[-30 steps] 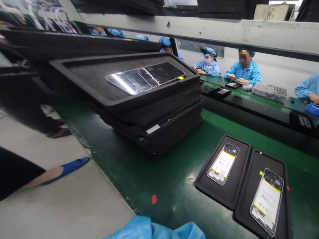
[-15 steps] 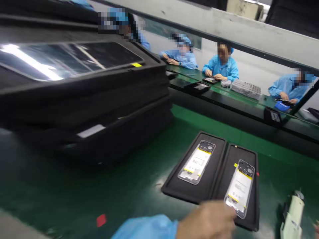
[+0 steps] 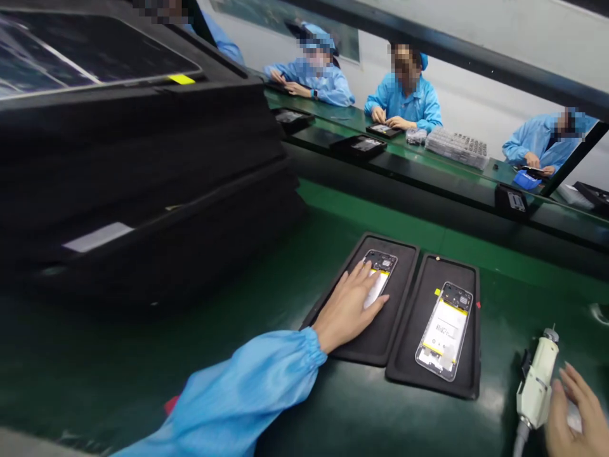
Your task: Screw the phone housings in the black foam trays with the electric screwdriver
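Note:
My left hand (image 3: pixel 349 308), in a blue sleeve, lies with fingers spread over an opened phone (image 3: pixel 383 260) in the left black foam tray (image 3: pixel 366 349). It covers much of that phone's lower part. A second opened phone (image 3: pixel 447 330), its white battery edged in yellow, rests in the right black foam tray (image 3: pixel 404 368). At the lower right, my right hand (image 3: pixel 578 412) is beside a pale electric screwdriver (image 3: pixel 537 381), thumb and fingers apart. It comes close to the tool's body; whether they touch I cannot tell.
A tall stack of black foam trays (image 3: pixel 143 152) fills the left, with a dark glass panel (image 3: pixel 104 44) on top. Red tape (image 3: pixel 171 404) sticks to the green bench. Beyond a dark rail, co-workers in blue (image 3: pixel 404 95) sit at another bench with plastic trays (image 3: pixel 457 147).
My left hand has moved from the right phone's lower end to the left phone and spread its fingers. My right hand has come further into view beside the screwdriver. The camera view has shifted.

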Available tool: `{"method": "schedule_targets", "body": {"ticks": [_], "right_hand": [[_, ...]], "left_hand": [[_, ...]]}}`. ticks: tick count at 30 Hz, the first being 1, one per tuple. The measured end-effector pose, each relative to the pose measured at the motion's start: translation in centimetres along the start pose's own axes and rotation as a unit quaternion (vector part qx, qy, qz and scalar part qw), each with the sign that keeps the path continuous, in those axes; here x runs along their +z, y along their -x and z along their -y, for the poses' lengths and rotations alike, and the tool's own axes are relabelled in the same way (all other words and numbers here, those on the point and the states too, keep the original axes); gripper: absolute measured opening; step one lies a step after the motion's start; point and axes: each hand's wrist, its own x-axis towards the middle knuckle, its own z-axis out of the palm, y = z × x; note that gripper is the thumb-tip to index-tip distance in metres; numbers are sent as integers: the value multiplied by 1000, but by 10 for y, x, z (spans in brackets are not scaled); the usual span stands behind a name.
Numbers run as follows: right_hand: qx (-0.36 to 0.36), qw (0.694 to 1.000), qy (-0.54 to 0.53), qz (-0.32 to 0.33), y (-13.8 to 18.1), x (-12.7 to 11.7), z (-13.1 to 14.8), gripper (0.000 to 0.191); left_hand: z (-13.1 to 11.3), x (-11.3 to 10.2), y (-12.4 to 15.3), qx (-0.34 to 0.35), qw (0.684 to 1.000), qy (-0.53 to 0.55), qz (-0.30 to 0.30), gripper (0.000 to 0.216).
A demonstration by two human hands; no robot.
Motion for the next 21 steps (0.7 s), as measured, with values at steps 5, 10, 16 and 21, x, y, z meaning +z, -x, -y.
{"method": "schedule_targets", "body": {"ticks": [5, 10, 16, 21], "right_hand": [[22, 973, -165, 160, -31, 18, 65, 27], [7, 925, -120, 362, -28, 64, 121, 39], [-42, 915, 62, 395, 0, 96, 142, 52], [-47, 929, 40, 366, 12, 105, 138, 48]], "left_hand": [[-1, -12, -4, -38, 991, 124, -38, 56], [13, -45, -8, -174, 881, 431, -88, 59], [12, -42, -1, -234, 760, 599, -94, 79], [15, -31, 3, -103, 912, 357, -174, 67]]}}
